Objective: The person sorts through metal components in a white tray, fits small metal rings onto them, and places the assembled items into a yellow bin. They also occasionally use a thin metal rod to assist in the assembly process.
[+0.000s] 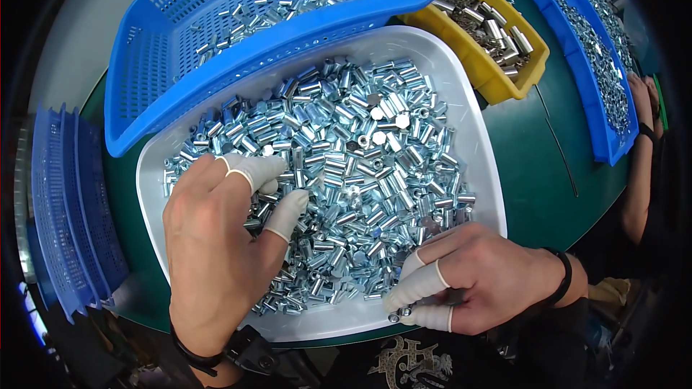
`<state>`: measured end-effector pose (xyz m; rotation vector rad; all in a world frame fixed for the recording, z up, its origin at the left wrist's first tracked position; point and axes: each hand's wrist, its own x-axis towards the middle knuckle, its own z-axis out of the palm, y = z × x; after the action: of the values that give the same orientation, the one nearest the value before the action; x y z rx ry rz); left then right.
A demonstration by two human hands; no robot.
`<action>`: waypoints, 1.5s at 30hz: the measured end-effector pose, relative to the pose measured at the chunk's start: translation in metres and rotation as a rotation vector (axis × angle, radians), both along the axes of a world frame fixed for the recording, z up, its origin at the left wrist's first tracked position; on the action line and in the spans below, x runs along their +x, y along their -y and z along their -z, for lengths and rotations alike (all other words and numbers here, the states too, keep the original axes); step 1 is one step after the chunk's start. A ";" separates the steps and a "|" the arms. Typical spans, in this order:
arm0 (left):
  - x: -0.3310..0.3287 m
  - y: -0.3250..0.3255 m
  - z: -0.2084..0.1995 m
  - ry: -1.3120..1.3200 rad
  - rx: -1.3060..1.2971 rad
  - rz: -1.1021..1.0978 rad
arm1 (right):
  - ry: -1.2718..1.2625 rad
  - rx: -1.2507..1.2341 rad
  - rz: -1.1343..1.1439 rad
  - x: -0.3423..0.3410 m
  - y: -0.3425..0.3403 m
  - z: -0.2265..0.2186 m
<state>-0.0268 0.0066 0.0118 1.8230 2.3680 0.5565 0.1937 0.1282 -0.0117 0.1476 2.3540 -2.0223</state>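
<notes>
A wide white tray [484,144] holds a heap of small silvery cylindrical metal fasteners [339,166], some with hexagonal heads. My left hand [223,223], with white finger cots on thumb and fingers, reaches into the left of the heap. Its thumb and forefinger are apart, and I see nothing gripped between them; the other fingertips are partly hidden. At the tray's near right edge, my right hand [468,281], also in finger cots, pinches a couple of the metal fasteners [401,313] between thumb and fingers, their round ends showing.
Behind the tray, a blue perforated basket [238,50] holds scattered fasteners. A yellow bin [525,86] contains larger metal cylinders. Blue trays [587,72] of small parts stand far right, near another person's hand [641,104]. Stacked blue baskets [68,202] stand left. A thin dark rod [562,151] lies on the green table [519,173].
</notes>
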 end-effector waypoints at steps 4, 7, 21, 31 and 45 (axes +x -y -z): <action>-0.009 0.002 0.003 0.050 -0.001 0.048 | 0.068 -0.029 -0.021 -0.002 -0.001 -0.006; -0.012 0.003 0.004 0.084 0.042 0.057 | 0.105 -0.088 0.007 -0.002 -0.001 -0.016; -0.015 -0.003 0.014 0.101 0.052 0.127 | 0.046 0.636 0.696 -0.130 -0.091 -0.064; -0.029 0.005 0.012 0.035 0.019 0.159 | -0.023 0.703 0.443 -0.121 -0.038 -0.055; -0.030 0.008 0.013 -0.061 -0.052 0.284 | 0.150 0.873 0.141 -0.088 0.010 -0.005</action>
<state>-0.0570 -0.0013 -0.0014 2.1293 2.0813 0.4084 0.1055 0.1183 -0.0072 0.4655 2.9819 -0.8272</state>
